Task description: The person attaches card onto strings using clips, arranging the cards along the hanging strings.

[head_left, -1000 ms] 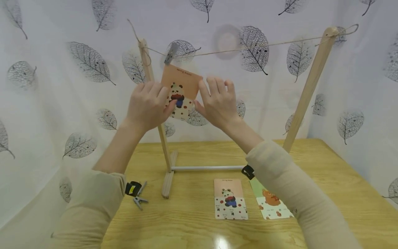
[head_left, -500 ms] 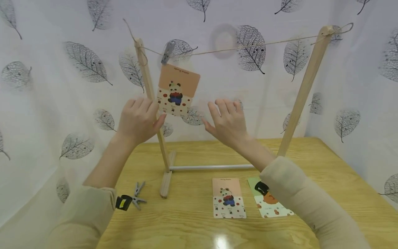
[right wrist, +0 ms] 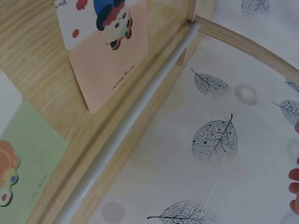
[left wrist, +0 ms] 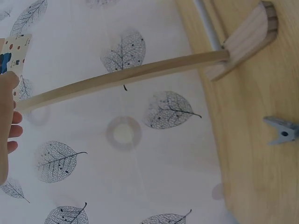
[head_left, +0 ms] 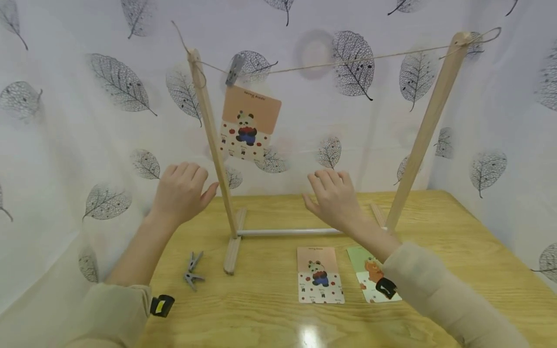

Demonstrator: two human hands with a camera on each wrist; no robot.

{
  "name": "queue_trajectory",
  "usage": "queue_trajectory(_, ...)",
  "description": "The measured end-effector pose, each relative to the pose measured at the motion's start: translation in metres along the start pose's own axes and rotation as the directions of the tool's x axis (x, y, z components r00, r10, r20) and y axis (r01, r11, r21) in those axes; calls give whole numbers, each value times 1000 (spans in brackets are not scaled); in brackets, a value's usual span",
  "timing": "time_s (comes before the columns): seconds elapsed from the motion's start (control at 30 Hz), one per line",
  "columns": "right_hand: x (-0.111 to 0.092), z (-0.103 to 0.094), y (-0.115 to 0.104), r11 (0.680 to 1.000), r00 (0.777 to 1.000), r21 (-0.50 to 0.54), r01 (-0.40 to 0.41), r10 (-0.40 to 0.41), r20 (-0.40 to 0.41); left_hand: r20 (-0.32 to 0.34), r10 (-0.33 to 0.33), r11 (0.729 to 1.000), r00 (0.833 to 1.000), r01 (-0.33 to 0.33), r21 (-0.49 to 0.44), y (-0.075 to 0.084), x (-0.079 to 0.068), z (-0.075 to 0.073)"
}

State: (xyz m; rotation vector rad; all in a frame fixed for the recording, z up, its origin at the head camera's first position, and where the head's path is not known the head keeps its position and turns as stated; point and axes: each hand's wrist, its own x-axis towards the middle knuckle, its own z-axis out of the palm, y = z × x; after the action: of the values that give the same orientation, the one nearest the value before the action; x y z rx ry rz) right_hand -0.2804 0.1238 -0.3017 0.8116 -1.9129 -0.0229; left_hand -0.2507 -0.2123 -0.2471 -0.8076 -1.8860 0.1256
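Observation:
A card with a panda picture (head_left: 250,108) hangs tilted from the string (head_left: 304,68), held at its upper left corner by a grey clothespin (head_left: 235,69). Below and left of it, beside the left post, my left hand (head_left: 180,193) is in the air with nothing in it. My right hand (head_left: 332,198) hovers over the white bar, fingers loosely bent and holding nothing. On the table lie a second panda card (head_left: 319,275) and a green-topped bear card (head_left: 370,270), the latter partly covered by the right wrist strap. Two grey clothespins (head_left: 193,270) lie at the left.
The wooden stand has a left post (head_left: 213,135), a right post (head_left: 428,125) and a white crossbar (head_left: 287,232) low between them. A leaf-patterned curtain (head_left: 296,145) hangs behind the wooden table (head_left: 261,309).
Both hands have let go of the hanging panda card and moved down and apart from it. The card stays clipped to the string.

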Motion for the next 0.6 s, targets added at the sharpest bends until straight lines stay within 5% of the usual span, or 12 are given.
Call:
queue_trajectory(0.33,-40,4,-9,992,973,117,-51,23,229,112,-64,997,992,69,-38,3,-34,4)
queue_trajectory(0.6,-60,8,-14,979,896,146,-141,64,439,314,-126,991,941,135,-4,8,-68,13)
